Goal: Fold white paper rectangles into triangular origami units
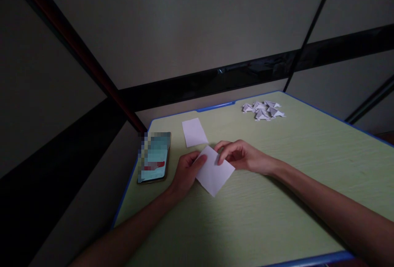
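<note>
A white sheet of paper lies tilted like a diamond on the pale green table. My left hand pinches its left corner between thumb and fingers. My right hand curls over the sheet's upper right edge, fingertips pressing on the paper. Both forearms reach in from the bottom of the view.
A second white sheet lies flat just beyond the hands. A phone with a lit screen rests near the table's left edge. Several folded white paper figures are heaped at the far right corner. The table has a blue rim.
</note>
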A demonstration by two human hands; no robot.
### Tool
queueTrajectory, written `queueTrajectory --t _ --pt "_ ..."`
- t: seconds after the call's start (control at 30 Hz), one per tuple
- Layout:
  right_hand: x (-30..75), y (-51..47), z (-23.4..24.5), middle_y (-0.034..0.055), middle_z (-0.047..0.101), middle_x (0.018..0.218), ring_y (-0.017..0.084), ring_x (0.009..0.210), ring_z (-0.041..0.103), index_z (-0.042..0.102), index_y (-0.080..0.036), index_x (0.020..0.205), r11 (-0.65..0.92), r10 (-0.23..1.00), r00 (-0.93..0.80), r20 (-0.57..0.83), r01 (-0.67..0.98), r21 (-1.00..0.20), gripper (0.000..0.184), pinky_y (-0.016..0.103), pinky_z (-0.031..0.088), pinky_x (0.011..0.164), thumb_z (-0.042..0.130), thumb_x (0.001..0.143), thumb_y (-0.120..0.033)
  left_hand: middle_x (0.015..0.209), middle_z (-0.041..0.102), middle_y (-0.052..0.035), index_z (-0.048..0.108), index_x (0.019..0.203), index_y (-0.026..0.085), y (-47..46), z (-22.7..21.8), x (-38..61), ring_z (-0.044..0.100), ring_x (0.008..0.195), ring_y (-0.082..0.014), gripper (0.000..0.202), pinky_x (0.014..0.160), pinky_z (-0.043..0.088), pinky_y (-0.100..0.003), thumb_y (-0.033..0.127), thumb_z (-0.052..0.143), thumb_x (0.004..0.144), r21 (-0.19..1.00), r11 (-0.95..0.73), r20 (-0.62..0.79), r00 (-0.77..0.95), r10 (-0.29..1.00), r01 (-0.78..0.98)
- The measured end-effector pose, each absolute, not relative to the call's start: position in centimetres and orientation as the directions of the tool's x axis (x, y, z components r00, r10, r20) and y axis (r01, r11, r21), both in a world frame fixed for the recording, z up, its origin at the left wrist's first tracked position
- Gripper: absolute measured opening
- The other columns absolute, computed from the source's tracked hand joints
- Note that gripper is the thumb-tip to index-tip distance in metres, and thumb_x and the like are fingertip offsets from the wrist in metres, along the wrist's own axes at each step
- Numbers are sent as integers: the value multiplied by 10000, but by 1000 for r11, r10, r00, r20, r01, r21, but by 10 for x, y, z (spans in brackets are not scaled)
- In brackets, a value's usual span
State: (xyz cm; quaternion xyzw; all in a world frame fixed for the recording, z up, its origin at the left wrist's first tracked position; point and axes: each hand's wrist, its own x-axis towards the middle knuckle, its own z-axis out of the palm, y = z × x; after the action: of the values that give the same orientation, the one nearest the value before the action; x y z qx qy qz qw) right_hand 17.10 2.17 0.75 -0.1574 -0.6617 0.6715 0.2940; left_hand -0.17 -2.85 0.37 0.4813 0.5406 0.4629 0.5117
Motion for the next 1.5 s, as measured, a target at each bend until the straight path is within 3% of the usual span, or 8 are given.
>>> queueTrajectory --t 0.43,0.6,0.8,1.0,1.13,1.3,1.4,1.5 --pt "170 23 5 11 578 840 80 730 549 678 -171 738 47 613 -777 145 -147 -988 154 231 428 682 662 597 -110 465 439 44 546 565 111 -29 6 -1 349 424 -58 296 397 228 -182 396 551 644 986 67 -62 -35 997 156" --pt "168 22 7 17 611 790 81 716 539 676 -149 660 61 673 -727 136 -129 -990 45 228 410 665 642 630 -154 435 420 52 544 551 109 -29 7 -1 352 396 -54 304 371 237 -179 398 554 643 969 40 -31 -39 999 246" --pt "159 14 11 18 598 710 80 634 503 624 -110 574 49 770 -628 111 -116 -992 143 226 372 595 646 625 -241 390 481 43 542 605 123 -31 8 1 415 324 -73 259 326 299 -182 379 541 641 988 70 -76 33 997 139" --pt "156 11 11 -49 464 476 38 453 352 545 -111 505 -2 879 -476 17 -39 -999 225 202 242 446 672 574 -284 386 528 36 547 629 127 -33 7 5 462 330 -83 77 340 343 -176 199 545 602 989 80 -87 52 995 123" --pt "157 12 13 -35 479 510 45 479 370 545 -115 531 -2 848 -528 31 -63 -998 243 201 255 454 656 587 -323 418 539 32 554 631 119 -33 8 5 474 367 -90 121 366 341 -183 240 555 622 983 73 -76 13 997 169" --pt "157 11 13 -20 511 565 60 511 418 575 -124 657 -39 796 -606 21 -86 -996 251 199 293 464 638 597 -360 527 553 25 591 637 106 -29 8 0 447 458 -78 197 408 312 -178 303 591 623 979 -21 57 -174 983 203" --pt "156 11 10 -40 494 516 51 454 392 569 -133 661 -9 849 -529 6 -26 -1000 222 192 278 428 691 535 -270 556 574 12 605 662 106 -29 7 0 471 485 -89 198 439 341 -189 298 602 613 995 2 12 -139 990 101" --pt "157 13 10 -26 517 539 53 458 407 574 -132 632 49 920 -383 78 -86 -995 175 194 291 425 676 560 -255 526 577 4 606 625 99 -31 7 3 497 479 -100 175 455 375 -205 262 635 569 997 65 -64 -23 998 30"
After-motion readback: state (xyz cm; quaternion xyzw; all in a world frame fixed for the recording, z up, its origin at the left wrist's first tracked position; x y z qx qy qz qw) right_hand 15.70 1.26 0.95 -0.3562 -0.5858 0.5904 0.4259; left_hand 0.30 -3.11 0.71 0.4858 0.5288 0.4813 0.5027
